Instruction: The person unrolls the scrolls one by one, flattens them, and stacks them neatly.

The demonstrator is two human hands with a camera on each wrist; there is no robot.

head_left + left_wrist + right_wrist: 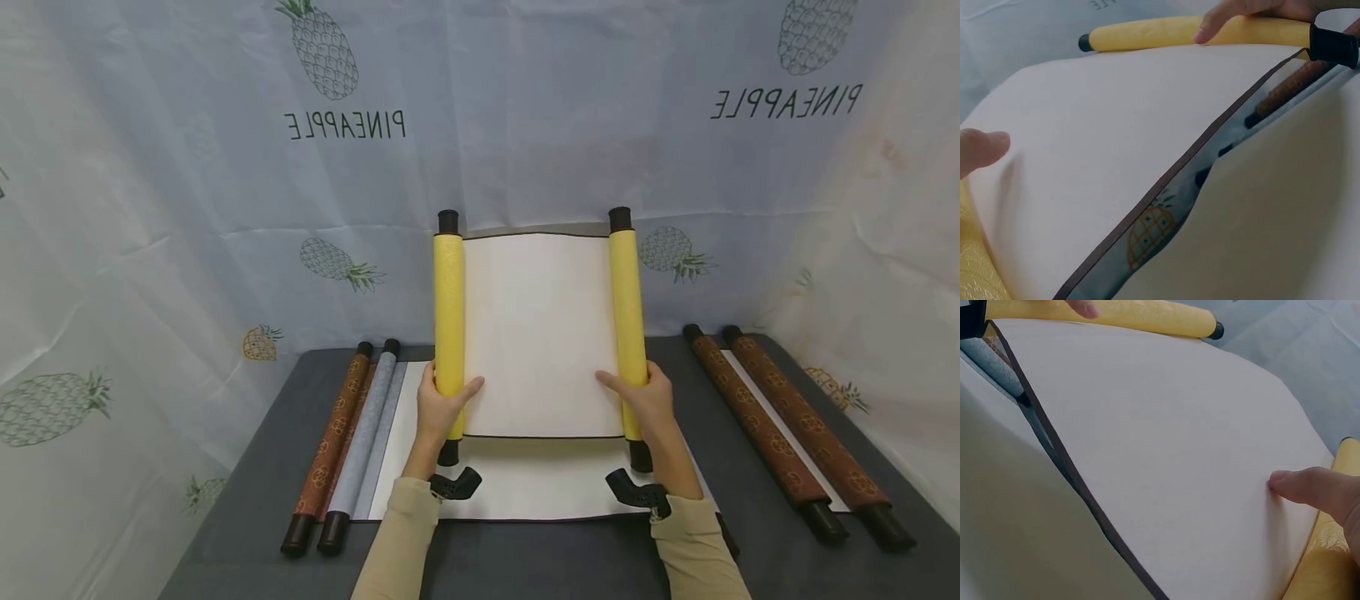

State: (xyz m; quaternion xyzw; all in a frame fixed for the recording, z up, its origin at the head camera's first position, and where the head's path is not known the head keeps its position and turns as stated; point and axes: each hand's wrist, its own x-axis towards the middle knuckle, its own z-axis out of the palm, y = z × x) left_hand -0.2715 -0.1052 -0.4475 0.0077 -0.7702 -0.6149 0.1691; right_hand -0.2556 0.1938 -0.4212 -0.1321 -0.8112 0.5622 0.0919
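Yellow scroll [536,333] is raised above the grey surface [247,467], half unrolled. Left hand [441,406] and right hand [643,398] each grip a roll near its lower end, thumbs pressing the blank sheet, keeping it taut and flat.

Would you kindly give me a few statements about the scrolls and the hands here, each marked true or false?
1. The left hand grips one yellow roller of the raised scroll. True.
2. The right hand lies flat on the table. False: it grips the other yellow roller.
3. The sheet between the rollers carries a painting. False: it is blank.
4. Two brown patterned scrolls lie right of the hands. True.
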